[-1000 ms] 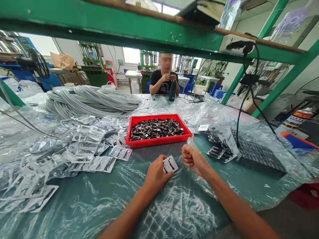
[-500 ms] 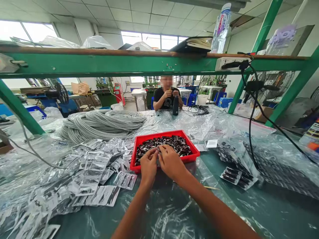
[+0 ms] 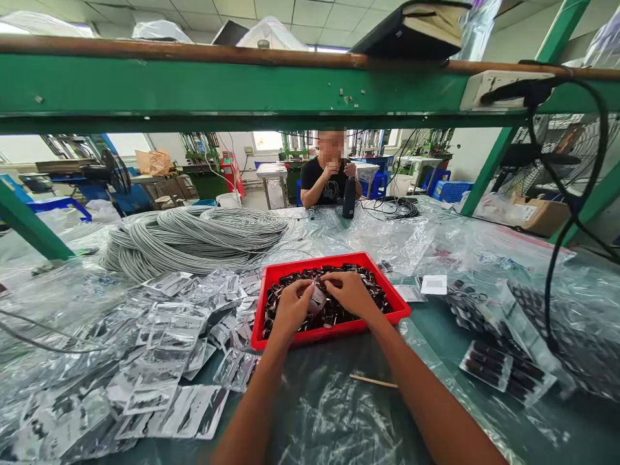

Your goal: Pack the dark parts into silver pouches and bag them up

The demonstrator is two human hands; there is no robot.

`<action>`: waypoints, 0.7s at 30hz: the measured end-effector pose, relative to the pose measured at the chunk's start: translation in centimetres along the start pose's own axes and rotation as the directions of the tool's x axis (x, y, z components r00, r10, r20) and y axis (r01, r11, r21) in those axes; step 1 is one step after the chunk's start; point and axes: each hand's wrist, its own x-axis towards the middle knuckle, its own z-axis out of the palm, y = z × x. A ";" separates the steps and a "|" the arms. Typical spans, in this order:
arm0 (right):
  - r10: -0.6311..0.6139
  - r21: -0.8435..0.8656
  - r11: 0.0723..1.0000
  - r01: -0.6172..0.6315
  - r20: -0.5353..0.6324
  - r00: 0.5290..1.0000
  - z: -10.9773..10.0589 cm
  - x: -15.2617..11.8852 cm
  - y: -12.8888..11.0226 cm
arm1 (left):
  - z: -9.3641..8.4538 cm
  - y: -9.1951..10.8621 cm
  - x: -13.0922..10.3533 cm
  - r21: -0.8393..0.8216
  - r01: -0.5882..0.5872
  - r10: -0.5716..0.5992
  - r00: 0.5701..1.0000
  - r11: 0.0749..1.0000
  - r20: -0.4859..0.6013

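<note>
A red tray (image 3: 334, 336) stands in front of me, filled with small dark brown and silver pieces (image 3: 290, 279). Over its left half, my left hand (image 3: 293, 311) pinches a small pale, see-through packet (image 3: 317, 299) with dark marks on it. Just to the right, my right hand (image 3: 352, 292) has its thumb and fingertips pressed together at the packet's upper edge. What sits in the right fingertips is too small to make out.
Many silvery packets (image 3: 169, 352) spread over the left of the table. Behind them lies a grey cable coil (image 3: 194, 236). Bagged dark parts (image 3: 506, 371) are at right, and a thin wooden stick (image 3: 372, 381) lies nearer me. A person (image 3: 327, 177) sits opposite, below a green shelf beam (image 3: 232, 84).
My hands have moved slightly apart, and the pale packet now shows between them. The view has shifted closer and lower, so the shelf beam looks larger.
</note>
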 end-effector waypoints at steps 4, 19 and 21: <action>0.012 -0.044 0.999 -0.011 0.017 1.000 -0.9 0.2 1.0 | -0.6 -0.9 0.6 -0.058 0.064 -0.068 0.996 0.996 -0.063; -0.116 -0.335 0.940 0.070 -0.117 0.986 4.4 -1.4 -2.4 | 0.4 -0.7 -0.2 -0.284 -0.099 0.051 0.984 0.954 -0.170; -0.056 -0.246 0.969 0.027 -0.110 0.992 3.3 -1.0 -2.3 | 0.2 -0.2 -0.1 -0.280 -0.081 0.057 0.994 0.957 -0.094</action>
